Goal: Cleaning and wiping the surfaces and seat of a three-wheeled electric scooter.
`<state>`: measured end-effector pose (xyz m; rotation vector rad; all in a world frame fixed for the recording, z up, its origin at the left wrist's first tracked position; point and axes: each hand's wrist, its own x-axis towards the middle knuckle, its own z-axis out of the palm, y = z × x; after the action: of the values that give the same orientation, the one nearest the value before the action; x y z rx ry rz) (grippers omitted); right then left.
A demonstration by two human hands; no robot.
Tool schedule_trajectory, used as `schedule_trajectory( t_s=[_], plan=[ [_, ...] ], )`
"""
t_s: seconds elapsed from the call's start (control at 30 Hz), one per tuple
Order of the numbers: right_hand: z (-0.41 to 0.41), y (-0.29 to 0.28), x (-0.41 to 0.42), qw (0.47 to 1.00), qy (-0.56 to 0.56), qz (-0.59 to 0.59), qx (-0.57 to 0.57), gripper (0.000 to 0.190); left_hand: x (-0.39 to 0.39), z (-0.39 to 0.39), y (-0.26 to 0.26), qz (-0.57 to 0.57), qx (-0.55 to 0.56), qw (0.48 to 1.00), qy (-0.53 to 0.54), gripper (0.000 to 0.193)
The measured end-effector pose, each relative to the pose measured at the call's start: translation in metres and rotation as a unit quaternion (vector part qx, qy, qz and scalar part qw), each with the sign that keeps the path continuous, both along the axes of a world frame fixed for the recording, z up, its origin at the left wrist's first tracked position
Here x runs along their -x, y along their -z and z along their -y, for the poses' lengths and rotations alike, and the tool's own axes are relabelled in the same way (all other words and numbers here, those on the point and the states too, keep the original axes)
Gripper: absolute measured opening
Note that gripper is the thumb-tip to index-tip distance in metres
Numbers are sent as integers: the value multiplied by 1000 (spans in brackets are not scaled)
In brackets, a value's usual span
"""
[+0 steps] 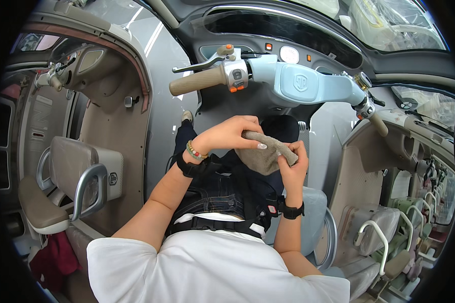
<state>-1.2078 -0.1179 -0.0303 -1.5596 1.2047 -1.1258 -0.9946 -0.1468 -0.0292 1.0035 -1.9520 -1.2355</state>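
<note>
A folded grey-brown cloth (pixel 263 157) is stretched between my two hands above my lap. My left hand (pixel 235 132) grips its upper left end, with the thumb lying over the top edge. At the other end, my right hand (pixel 294 159) pinches the cloth's right corner between thumb and fingers. Beyond the hands stands the light blue handlebar (pixel 299 81) of a small enclosed vehicle, touched by neither hand. Its tan left grip (pixel 197 80) and brake lever (pixel 197 66) point toward the left. The cloth's underside is hidden.
A dashboard (pixel 265 43) with a round gauge (pixel 289 54) curves behind the handlebar. To the left is another vehicle with a plastic-covered seat (pixel 74 163). On the right, a further vehicle has a white armrest (pixel 377 235). A light blue seat (pixel 311 212) is partly visible beside me.
</note>
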Motion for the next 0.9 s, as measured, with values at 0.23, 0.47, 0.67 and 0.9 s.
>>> schedule_trajectory(
  t_s=[0.23,0.47,0.67,0.9],
  plan=[
    [1,-1,7,999,28,-11,11,16,-2,0,0,46,-40,998,21,26],
    [9,4,21,994,106,-18,6,13,-15,1,6,79,-76,994,-19,23],
    [8,0,32,992,112,-64,-5,15,-10,5,8,27,-82,994,-63,18],
    [-11,-3,69,977,178,-115,0,18,52,10,14,-37,-64,993,-90,19]
  ],
)
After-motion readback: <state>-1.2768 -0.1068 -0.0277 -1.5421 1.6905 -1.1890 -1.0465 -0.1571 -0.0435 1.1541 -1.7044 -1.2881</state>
